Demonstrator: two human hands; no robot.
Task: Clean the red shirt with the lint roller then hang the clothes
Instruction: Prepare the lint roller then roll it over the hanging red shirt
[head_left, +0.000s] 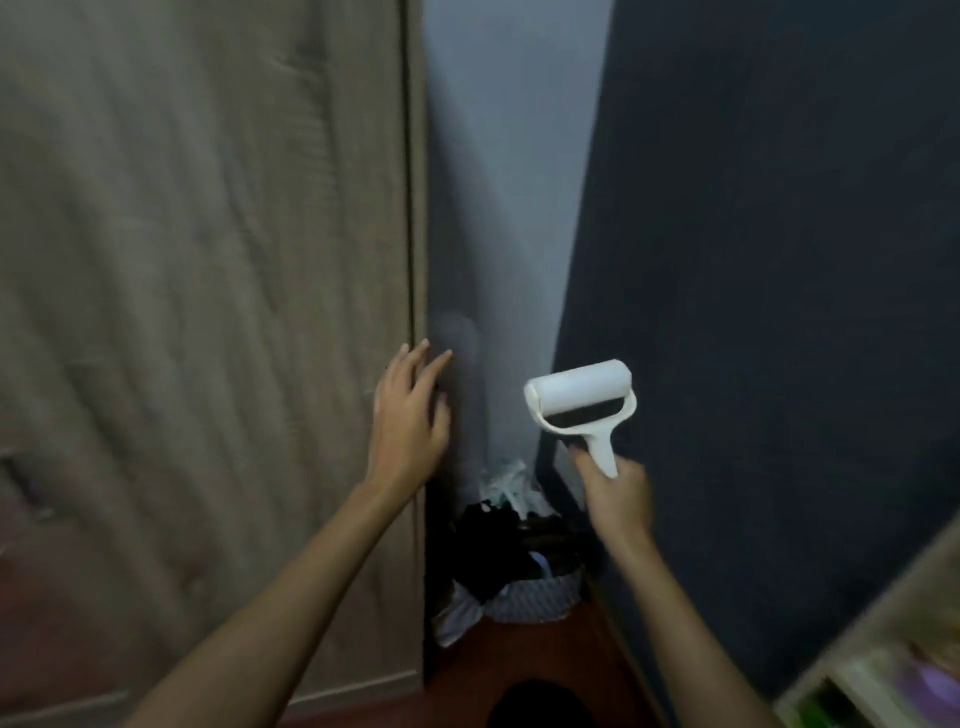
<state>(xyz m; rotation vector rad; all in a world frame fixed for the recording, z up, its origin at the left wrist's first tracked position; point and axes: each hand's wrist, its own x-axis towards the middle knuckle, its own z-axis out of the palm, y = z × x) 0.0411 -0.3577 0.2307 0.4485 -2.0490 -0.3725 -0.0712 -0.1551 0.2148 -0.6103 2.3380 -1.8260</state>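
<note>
The fingers of the left hand are straight and slightly spread, their tips at the right edge of the wood-grain wardrobe door; whether they actually touch it cannot be told through the blur. The right hand has its fingers curled round the lower end of the white lint roller handle, holding it upright with the roll above the hand and tilted a little, well apart from the left hand. Behind the roller stands a dark panel, and between it and the door a pale wall. Below and between the two forearms, on the reddish floor, a basket holds dark and light clothes. A pale shelf shows at the lower right corner
</note>
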